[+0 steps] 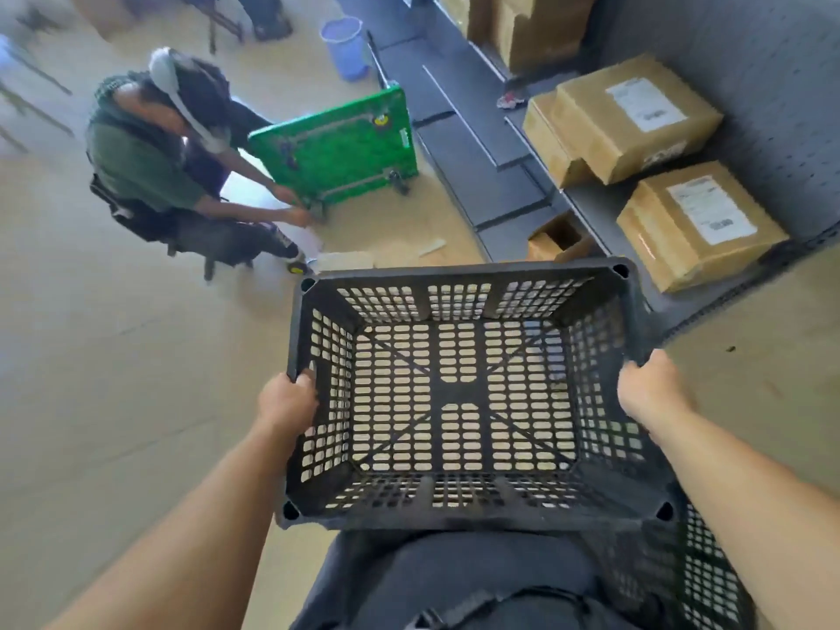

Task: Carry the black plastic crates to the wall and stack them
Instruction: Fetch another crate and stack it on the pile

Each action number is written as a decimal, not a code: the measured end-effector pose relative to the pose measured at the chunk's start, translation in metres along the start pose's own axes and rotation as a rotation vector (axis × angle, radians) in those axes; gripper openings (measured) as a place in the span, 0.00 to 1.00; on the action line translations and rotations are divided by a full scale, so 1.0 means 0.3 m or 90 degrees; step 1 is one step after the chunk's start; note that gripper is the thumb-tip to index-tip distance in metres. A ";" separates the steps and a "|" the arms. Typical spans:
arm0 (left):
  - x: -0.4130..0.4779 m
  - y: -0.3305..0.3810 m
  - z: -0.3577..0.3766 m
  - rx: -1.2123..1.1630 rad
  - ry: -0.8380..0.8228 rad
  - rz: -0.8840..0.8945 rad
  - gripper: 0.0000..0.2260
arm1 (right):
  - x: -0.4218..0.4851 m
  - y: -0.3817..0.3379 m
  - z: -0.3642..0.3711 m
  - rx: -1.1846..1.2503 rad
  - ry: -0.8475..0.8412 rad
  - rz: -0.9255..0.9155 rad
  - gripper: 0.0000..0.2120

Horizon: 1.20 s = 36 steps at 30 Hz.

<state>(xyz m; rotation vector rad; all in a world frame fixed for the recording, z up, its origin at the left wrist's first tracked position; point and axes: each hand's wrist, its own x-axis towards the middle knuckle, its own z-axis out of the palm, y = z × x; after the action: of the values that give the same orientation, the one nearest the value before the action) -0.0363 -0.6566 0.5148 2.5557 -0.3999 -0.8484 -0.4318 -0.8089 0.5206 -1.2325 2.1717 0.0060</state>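
An empty black plastic crate (pixel 459 397) with perforated walls and floor hangs level in front of my body, above the floor. My left hand (pixel 286 402) grips its left rim, fingers curled over the edge. My right hand (pixel 650 388) grips the right rim the same way. At the lower right, part of a second black crate (pixel 682 579) shows beside my leg, mostly hidden by my right arm.
A seated person (pixel 154 166) ahead on the left holds a green wheeled board (pixel 336 152) tipped on edge. Grey shelving (pixel 772 84) with cardboard boxes (pixel 636 115) runs along the right. A blue bucket (pixel 345 47) stands farther back. Tan floor (pixel 113 379) spreads to the left.
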 end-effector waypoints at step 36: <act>-0.889 -2.021 -0.947 -0.536 0.498 -0.632 0.18 | -1.989 -0.645 1.174 -0.407 -0.264 -0.909 0.13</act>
<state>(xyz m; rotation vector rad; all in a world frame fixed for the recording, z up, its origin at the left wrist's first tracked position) 0.0168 0.0600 0.5699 1.9074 1.2532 -0.1104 0.1166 -0.3516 0.6087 -2.5734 0.5769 0.3352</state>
